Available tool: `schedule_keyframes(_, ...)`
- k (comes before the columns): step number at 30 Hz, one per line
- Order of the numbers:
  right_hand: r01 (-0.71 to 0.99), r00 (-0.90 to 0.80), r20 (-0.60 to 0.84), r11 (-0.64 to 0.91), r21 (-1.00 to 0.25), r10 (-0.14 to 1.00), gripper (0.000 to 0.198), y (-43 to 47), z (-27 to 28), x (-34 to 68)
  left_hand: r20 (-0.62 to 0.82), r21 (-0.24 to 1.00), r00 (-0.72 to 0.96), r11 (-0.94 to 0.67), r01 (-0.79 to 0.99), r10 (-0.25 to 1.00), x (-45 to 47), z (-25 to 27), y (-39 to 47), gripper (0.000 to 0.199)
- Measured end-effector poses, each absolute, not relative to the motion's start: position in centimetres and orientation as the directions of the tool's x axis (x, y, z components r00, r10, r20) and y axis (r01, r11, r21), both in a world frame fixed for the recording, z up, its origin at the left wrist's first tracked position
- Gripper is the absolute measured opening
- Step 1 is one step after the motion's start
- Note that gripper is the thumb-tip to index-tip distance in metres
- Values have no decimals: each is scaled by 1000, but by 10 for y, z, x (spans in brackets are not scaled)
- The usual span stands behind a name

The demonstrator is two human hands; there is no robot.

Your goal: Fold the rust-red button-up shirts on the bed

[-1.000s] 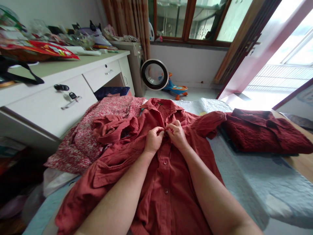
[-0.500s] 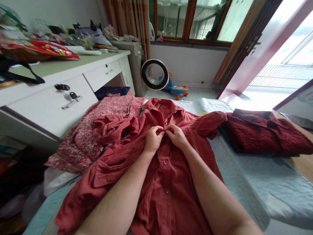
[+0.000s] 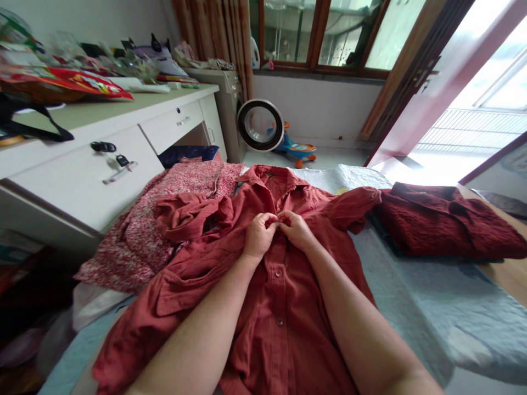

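Observation:
A rust-red button-up shirt (image 3: 263, 296) lies front side up on the light blue bed cover (image 3: 415, 307), its collar (image 3: 269, 176) at the far end and spread open. My left hand (image 3: 260, 235) and my right hand (image 3: 297, 230) meet at the front placket below the collar. Both pinch the shirt's edges there, fingertips almost touching. Whatever button sits between them is hidden by the fingers. Lower on the placket, two buttons (image 3: 279, 273) show, lying through the fabric. One sleeve (image 3: 193, 214) is bunched on the left.
A pink patterned garment (image 3: 144, 241) lies left of the shirt, and a folded dark red garment (image 3: 444, 219) rests to the right. Beyond are a white desk (image 3: 86, 159) with clutter on top, a washing machine door (image 3: 261, 125) standing open, and a blue toy (image 3: 297, 147).
My fingertips have shifted slightly and drawn closer together at the placket. The shirt and everything around it stay where they were.

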State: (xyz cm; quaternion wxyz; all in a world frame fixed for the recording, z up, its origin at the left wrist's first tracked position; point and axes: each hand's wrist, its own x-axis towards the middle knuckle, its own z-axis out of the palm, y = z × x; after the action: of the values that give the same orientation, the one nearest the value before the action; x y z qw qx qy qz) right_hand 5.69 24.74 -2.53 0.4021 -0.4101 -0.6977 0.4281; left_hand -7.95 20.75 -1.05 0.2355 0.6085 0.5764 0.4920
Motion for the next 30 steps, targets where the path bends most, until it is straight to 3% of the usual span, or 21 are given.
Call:
schedule_keyframes(3,246,-324,204,290,-925,924,12,247,-25,56,269,893,-167,-181,411,948,-78,-12,207,2)
schedule_keyframes(9,256,-308,253,336,-906,917,18,247,-26,57,145,960,-229,-81,269,963,-79,-20,211,38)
schedule_keyframes(17,215,-263,199,258,-942,944,11,248,-28,54,65,993,-254,-37,112,965,-83,-30,220,23)
schedule_keyframes(23,244,-173,231,269,-932,957,10,249,-31,52,187,947,-166,-132,293,968,-80,-22,215,25)
schedule_keyframes(30,273,-111,288,308,-911,951,9,247,-26,52,385,755,-99,-251,606,918,-77,-11,205,28)
